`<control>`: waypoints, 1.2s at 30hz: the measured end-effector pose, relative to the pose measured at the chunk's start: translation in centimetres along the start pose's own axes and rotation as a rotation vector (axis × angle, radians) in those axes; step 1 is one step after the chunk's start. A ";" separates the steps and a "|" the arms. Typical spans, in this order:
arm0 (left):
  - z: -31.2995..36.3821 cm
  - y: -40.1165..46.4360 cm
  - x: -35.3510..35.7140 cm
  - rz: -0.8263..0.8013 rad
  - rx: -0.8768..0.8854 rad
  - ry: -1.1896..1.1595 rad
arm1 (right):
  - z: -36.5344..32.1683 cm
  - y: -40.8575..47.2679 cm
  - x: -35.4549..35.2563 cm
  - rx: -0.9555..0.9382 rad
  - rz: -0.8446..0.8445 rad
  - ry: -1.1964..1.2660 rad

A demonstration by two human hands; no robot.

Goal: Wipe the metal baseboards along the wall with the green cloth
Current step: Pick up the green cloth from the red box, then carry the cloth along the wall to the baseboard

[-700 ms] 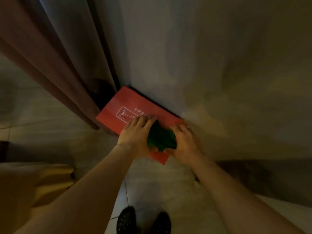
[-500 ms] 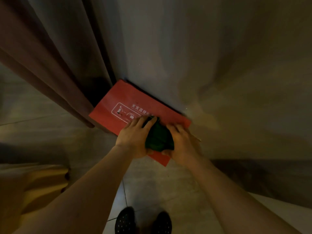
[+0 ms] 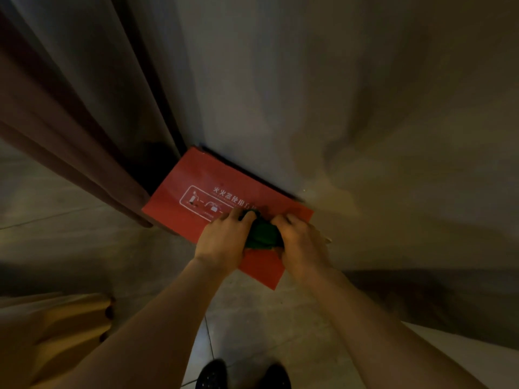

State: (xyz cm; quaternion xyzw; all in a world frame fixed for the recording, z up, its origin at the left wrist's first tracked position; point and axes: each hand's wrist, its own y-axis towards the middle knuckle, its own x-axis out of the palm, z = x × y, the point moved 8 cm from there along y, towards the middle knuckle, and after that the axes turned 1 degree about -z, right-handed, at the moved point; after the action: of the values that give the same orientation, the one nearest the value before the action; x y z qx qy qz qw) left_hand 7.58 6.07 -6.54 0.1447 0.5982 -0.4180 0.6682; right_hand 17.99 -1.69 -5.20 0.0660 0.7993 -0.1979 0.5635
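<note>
A flat red rectangular box lid (image 3: 196,197) lies against the foot of the grey wall (image 3: 309,94), and it carries white printing: a row of Chinese characters, partly covered by the fingers, that appears to read as fire-extinguisher usage instructions, above a white-outlined panel (image 3: 202,202) of small pictograms joined by dashes. The fine print under the pictograms is too small to read. The bunched dark green cloth (image 3: 262,233) sits on the near right part of the red lid, pressed between both hands. The left hand (image 3: 223,238) lies on the left of the cloth with its fingers curled over the cloth's far edge, and the right hand (image 3: 302,242) grips the cloth from the right, fingers bent over it and thumb tucked at the near side. A dark vertical strip (image 3: 157,88) runs up the wall at the left, beside a brown-red curtain-like panel (image 3: 56,136). On the pale tiled floor (image 3: 266,318) near the bottom edge are the toes of two black shoes (image 3: 212,373), and a blurred tan shape (image 3: 56,327) lies at the near left. Compared with half a second ago, more of the white lettering and the pictogram panel shows to the left of the left hand, while the cloth stays held between both hands on the lid's right part.
</note>
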 end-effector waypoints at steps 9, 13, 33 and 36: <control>3.0 -2.0 -11.2 0.108 0.040 -0.002 | -2.5 -1.2 -11.2 0.001 0.064 -0.038; 5.1 -3.6 -17.9 0.163 0.081 0.054 | -4.0 -3.0 -18.0 -0.006 0.128 -0.051; 17.3 -19.2 -51.8 0.533 0.274 0.155 | -14.4 -19.5 -53.0 -0.046 0.540 -0.188; 18.5 -20.9 -55.2 0.586 0.296 0.163 | -15.5 -21.5 -56.6 -0.049 0.606 -0.207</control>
State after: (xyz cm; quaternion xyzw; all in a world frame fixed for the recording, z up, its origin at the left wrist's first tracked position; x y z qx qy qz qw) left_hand 8.43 1.82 55.18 0.4389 0.5155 -0.2777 0.6816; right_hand 17.49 -8.58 56.89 0.2670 0.6862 -0.0075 0.6766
